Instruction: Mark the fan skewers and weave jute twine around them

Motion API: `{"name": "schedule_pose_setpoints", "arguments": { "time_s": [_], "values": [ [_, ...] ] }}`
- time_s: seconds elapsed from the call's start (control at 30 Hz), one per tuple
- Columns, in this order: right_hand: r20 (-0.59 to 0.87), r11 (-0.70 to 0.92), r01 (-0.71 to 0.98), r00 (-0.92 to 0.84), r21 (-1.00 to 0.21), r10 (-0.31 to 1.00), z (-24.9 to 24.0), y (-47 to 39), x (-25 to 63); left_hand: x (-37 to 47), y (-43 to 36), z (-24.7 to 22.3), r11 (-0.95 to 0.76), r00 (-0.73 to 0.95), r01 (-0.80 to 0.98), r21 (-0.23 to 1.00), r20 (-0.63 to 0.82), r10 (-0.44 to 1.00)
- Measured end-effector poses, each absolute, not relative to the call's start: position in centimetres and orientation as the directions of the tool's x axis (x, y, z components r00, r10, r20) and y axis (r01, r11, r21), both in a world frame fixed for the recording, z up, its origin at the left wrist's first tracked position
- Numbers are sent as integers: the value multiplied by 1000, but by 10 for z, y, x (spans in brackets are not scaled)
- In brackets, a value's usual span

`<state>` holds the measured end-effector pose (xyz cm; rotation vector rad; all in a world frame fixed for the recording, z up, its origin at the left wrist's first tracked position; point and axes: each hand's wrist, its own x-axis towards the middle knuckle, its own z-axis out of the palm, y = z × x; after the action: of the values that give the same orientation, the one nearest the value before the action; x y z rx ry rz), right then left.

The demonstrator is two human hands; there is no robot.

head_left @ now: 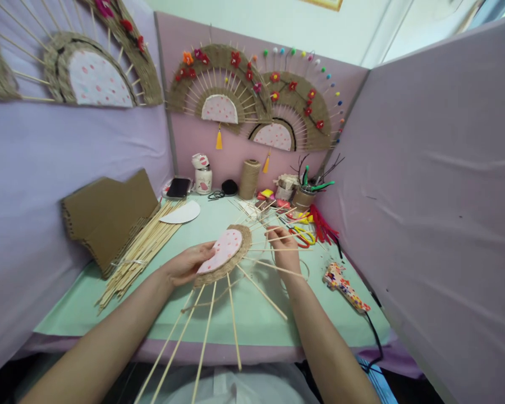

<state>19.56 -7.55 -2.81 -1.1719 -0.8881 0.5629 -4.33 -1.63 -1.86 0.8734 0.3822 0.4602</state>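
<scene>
A half-round fan piece (225, 249) has a pink dotted centre, a band of twine round its curve, and thin wooden sticks fanning out toward me and to the right. My left hand (192, 262) grips its straight side, thumb on the dotted face, fingers beneath. Among the sticks on the right is my right hand (281, 242), its fingers pinched together; what they hold is too small to make out. A loose strand of twine (210, 303) crosses the lower sticks, and more twine loops beside my right wrist.
Bundled sticks (141, 247), cardboard (109, 210) and a white half disc (182, 213) lie left. Behind stand a twine spool (249, 179) and a can of tools (303, 197). Scissors (305, 238) and a patterned glue gun (345, 286) with a black cord are right. Finished fans (221, 84) hang behind.
</scene>
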Motion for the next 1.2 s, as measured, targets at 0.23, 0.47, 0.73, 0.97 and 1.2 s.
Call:
{"name": "schedule_pose_setpoints", "arguments": {
  "time_s": [0.23, 0.47, 0.73, 0.97, 1.2],
  "values": [
    [302, 341, 67, 643, -938, 704, -30, -74, 196, -48, -4, -28, 662, 767, -276, 696, -256, 589],
    [487, 455, 213, 573, -865, 659, -6, -86, 175, -39, 2, -39, 750, 841, -277, 601, -226, 492],
    [639, 501, 397, 431, -769, 638, 6, -100, 166, -8, -18, -24, 804, 883, -264, 534, -202, 424],
    [576, 466, 340, 439, -817, 690, 0, -112, 174, 23, -33, -27, 921, 935, -164, 352, -242, 259],
    [581, 381, 454, 476, -805, 660, -8, -139, 204, 26, -30, -35, 929, 938, -133, 345, -259, 231]
  ]
}}
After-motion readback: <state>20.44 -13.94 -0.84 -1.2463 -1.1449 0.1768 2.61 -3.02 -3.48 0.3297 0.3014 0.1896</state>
